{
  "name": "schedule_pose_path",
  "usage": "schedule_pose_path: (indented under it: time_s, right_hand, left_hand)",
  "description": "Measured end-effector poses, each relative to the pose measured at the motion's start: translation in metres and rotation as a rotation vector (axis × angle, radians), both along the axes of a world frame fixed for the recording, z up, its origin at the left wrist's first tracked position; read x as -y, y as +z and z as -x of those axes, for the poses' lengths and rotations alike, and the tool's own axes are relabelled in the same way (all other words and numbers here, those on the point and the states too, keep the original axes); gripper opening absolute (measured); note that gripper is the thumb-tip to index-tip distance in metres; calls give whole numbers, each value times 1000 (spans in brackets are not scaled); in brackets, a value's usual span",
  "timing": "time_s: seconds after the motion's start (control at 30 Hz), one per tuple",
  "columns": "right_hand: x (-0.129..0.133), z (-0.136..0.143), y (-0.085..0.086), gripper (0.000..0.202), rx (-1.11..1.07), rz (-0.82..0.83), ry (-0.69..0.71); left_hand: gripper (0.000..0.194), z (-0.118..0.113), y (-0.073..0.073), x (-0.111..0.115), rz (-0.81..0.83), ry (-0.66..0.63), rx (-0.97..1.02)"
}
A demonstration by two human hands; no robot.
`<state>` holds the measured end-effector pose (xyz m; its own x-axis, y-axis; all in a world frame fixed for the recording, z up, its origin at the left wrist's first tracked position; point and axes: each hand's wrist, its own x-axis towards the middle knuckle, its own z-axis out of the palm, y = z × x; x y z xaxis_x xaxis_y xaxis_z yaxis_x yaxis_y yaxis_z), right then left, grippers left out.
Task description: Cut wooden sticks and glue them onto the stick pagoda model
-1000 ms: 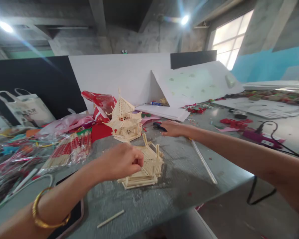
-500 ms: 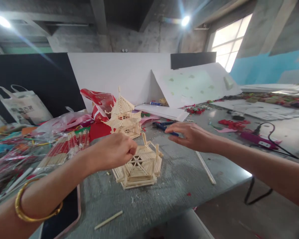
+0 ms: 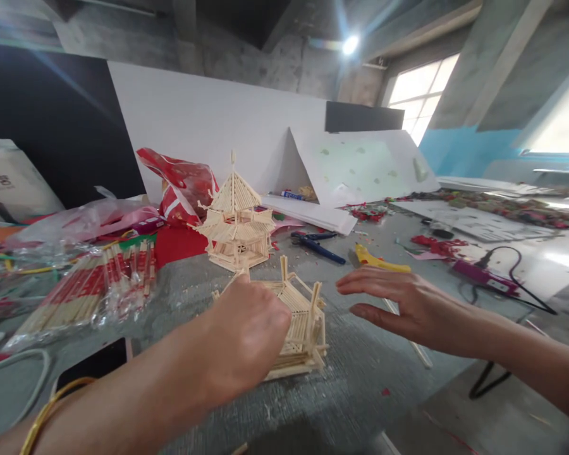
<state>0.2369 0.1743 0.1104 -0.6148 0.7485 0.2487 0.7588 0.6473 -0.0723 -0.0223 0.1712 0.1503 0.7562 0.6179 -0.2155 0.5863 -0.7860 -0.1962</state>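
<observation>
My left hand [image 3: 251,332] is closed in a fist over the front of a six-sided base built of thin wooden sticks [image 3: 308,325], covering much of it. The fingertips are turned away, so anything they hold is hidden. Short stick posts rise from the base's corners. My right hand [image 3: 403,306] hovers to the right of the base, its fingers stretched out and holding nothing. Just beyond it lies a yellow tool [image 3: 382,260], partly hidden by the hand. Behind the base stands a tiered stick pagoda [image 3: 237,224] with a pointed roof.
Blue-handled pliers [image 3: 320,246] lie right of the pagoda. Bundled sticks in plastic [image 3: 71,294] and a phone [image 3: 95,363] are on the left. A purple power strip [image 3: 486,278] with a black cord sits on the right. The table's front edge runs below my right hand.
My left hand has moved right and lower, now covering more of the base. My right hand has shifted right and down, and the yellow tool has come into view. The camera's view has shifted.
</observation>
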Motion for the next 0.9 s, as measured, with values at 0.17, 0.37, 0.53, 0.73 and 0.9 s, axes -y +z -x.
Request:
schedule_pose_path:
  time_s: [0.17,0.37,0.53,0.73,0.9]
  right_hand:
    - [-3,10,0,29,-20,23,7]
    - [-3,14,1,30,-8,51,13]
    - [-2,16,2,29,-26,36,39]
    - [1,16,2,28,-57,13,65]
    - [5,21,4,29,-80,23,115]
  left_hand:
    - [19,-3,6,0,81,25,10]
    - [19,3,-10,-4,58,36,144]
    - [21,9,-29,-14,17,-24,179]
    - [23,13,-31,-15,10,7,246]
    - [22,9,-22,-17,99,106,239]
